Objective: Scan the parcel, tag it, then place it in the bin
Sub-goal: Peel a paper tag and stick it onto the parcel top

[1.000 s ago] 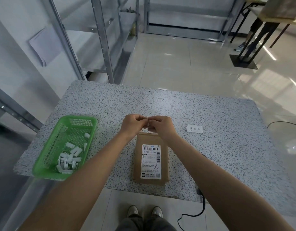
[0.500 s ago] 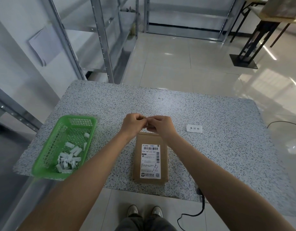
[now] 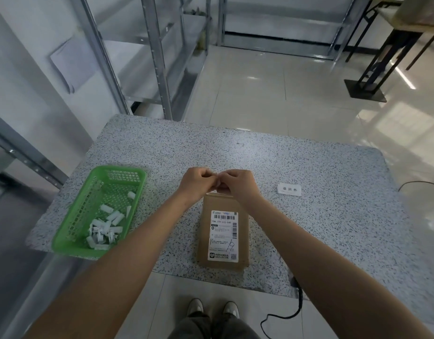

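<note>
A brown parcel [image 3: 222,231] is laid flat near the front edge of the speckled counter [image 3: 321,216], with a white shipping label [image 3: 224,236] facing up. Just beyond its far end, the left hand [image 3: 197,183] and the right hand [image 3: 236,185] are brought together with fingertips meeting, both curled shut around something small and pale; what is pinched there cannot be made out. The right hand is seen overlapping the parcel's far edge, though contact cannot be told. To the left, well apart from the parcel, a green basket [image 3: 71,236] is set on the counter, and a loose heap of small white paper tags [image 3: 105,228] is held in it. To the right, a small white card [image 3: 289,189] with printed characters is laid on the counter. Compared with the frames half a second and a second earlier, the parcel, basket and card are found unmoved, and the hands are kept joined in the same place.
</note>
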